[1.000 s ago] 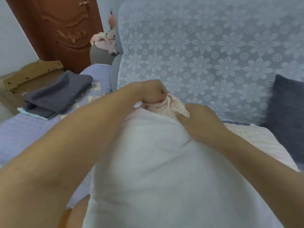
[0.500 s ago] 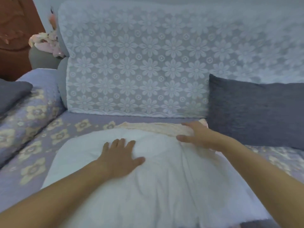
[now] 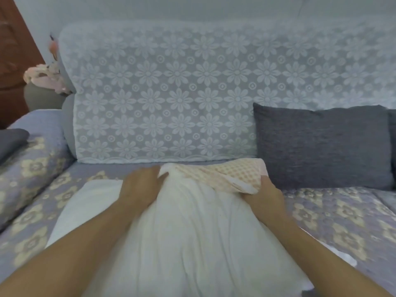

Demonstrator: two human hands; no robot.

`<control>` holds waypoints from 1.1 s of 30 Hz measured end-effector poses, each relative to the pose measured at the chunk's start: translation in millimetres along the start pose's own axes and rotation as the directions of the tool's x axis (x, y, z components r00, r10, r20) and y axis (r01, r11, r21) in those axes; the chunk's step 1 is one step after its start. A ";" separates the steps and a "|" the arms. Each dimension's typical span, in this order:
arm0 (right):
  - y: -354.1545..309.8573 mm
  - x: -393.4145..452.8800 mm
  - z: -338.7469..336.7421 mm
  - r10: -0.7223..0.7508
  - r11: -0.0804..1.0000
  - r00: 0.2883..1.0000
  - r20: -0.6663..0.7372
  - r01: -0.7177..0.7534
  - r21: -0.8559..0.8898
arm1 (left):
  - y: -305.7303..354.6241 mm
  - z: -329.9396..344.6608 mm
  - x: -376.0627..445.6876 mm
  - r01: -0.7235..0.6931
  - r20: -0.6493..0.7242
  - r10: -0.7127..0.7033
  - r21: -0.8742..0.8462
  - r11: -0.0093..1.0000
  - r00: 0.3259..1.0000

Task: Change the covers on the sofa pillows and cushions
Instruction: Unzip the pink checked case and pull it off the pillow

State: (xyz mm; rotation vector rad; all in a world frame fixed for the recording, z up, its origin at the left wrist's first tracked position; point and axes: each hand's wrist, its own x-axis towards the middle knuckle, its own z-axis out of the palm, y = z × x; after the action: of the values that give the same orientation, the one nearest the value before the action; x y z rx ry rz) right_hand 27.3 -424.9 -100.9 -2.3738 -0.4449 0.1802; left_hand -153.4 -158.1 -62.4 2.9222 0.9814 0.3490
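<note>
Sofa (image 3: 334, 213) fills the view, seat in lilac quilted cover with pale flower motifs. Backrest draped in white lace throw (image 3: 171, 93), daisy pattern, scalloped lower edge just above the seat. White pillow (image 3: 188, 243) lies on the seat in the middle, near end toward the camera, far end up near the backrest; fabric creased lengthwise, bunched toward the top. Grey cushion (image 3: 321, 146) upright against the backrest on the right, just beside the pillow's far right corner; sliver of a second grey one at the right frame edge. Dark grey folded cloth (image 3: 11, 140) on the left armrest, partly cut off. Grey pot with pink flowers (image 3: 42, 82) behind the armrest, blurred. Brown wooden door (image 3: 12, 50) at far left.

Pink cover (image 3: 231, 174), waffle texture, sits gathered over the pillow's far end, between the two hands, edge turned back on the right side.

Left hand (image 3: 141, 187) on the pillow's upper left, fingers curled, gripping a bunch of white fabric right at the cover's left end. Right hand (image 3: 265, 194) at the upper right corner, fingers curled under the cover's rolled edge, holding it; fingertips hidden by the cloth. Both forearms bare, reaching in from the bottom corners.
</note>
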 end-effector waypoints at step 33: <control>-192.9 37.8 -24.1 -0.618 0.565 0.785 0.048 0.486 -0.666 | -71.6 -56.2 -61.1 -0.525 0.010 0.527 -0.070 0.848 0.850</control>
State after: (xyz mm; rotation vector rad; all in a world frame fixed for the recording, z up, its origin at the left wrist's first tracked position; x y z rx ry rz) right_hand 17.1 -292.4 46.0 -2.7124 -1.3229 -0.6045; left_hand -255.6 -139.5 -27.7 3.0742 0.1317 0.3417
